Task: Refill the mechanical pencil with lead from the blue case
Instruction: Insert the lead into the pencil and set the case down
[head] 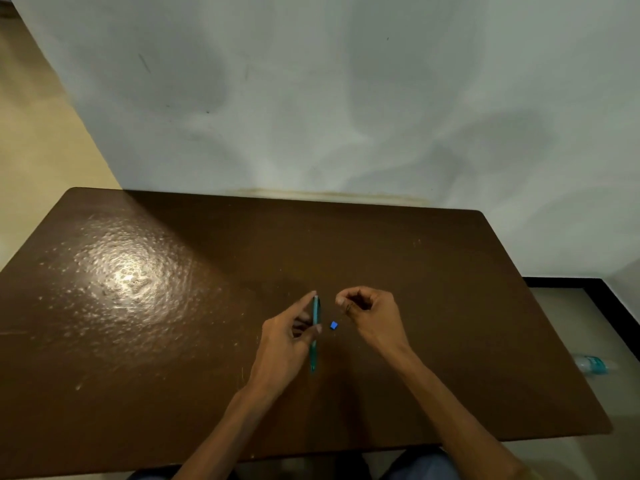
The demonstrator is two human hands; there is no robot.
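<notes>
Teal plastic catches the eye first: the mechanical pencil (314, 332) is held by the left hand (287, 341) just below the frame's centre, fingers closed around its barrel, its long axis running almost straight up and down the picture with the far end pointing toward the wall. Just to its right, the right hand (372, 313) hovers with thumb and forefinger pinched together; whether a lead sits between them I cannot tell, it would be too thin to see. A small blue piece (334, 325), perhaps the case or its cap, lies on the brown table (138, 341) between the two hands, below the pinch. The pinch sits level with the pencil's upper end and near it, so the right hand looks best placed to feed that end.
</notes>
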